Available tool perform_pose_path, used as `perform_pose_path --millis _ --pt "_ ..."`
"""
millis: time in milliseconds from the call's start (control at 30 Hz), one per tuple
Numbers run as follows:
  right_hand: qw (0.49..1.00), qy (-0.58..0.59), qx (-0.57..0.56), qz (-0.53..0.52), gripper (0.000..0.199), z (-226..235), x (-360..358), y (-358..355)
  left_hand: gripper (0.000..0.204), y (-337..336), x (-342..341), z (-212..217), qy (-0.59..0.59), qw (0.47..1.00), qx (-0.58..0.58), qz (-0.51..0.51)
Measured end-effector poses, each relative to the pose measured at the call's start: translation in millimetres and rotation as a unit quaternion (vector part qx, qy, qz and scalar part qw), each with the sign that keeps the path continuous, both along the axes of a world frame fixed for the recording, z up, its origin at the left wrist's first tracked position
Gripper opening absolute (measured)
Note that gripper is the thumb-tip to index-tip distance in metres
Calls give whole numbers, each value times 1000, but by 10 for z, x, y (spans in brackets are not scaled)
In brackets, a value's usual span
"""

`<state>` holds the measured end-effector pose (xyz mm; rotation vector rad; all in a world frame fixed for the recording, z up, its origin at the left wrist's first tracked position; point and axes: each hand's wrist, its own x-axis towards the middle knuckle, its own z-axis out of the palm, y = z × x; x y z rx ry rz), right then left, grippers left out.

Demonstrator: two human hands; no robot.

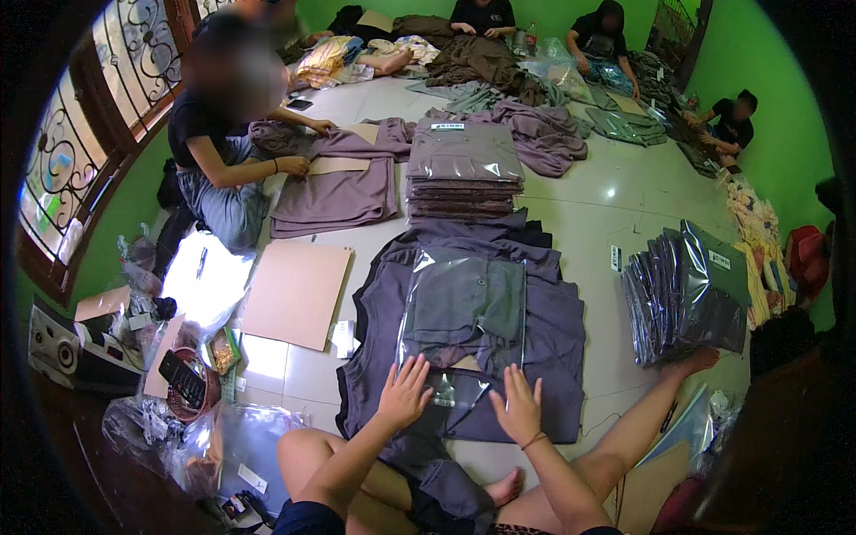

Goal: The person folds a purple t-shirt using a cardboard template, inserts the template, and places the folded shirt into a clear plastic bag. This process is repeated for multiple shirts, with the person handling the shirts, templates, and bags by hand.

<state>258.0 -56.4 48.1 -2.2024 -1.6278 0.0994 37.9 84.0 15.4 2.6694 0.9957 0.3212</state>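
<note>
In front of me lies a clear plastic bag [508, 267] with a folded dark grey garment [459, 299] inside. A bit of tan cardboard [465, 363] shows at its lower end. My left hand [406, 392] rests with fingers stretched out at the bag's lower left corner. At the lower right side my right hand [517, 407] is spread, touching the bag's edge. Neither hand grips anything. Beneath the bag, loose purple-grey garments [553, 357] are spread over the floor, and one end hangs toward my legs.
Beyond stands a stack of bagged garments [464, 169]; another bagged pile [687, 294] leans at right. Cardboard sheets [297, 296] lie left, near a basket [192, 392] holding a black phone [183, 379]. A co-worker [218, 134] handles mauve fabric at far left; several people sit farther back.
</note>
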Motion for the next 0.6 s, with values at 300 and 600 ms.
perform_pose_path --millis 300,600 --pt "991 -98 -91 -3 48 -317 411 -202 42 43 -183 -204 -164 970 -169 55" --pt "992 85 32 92 11 -124 -881 573 23 234 -474 -265 -145 892 -373 208"
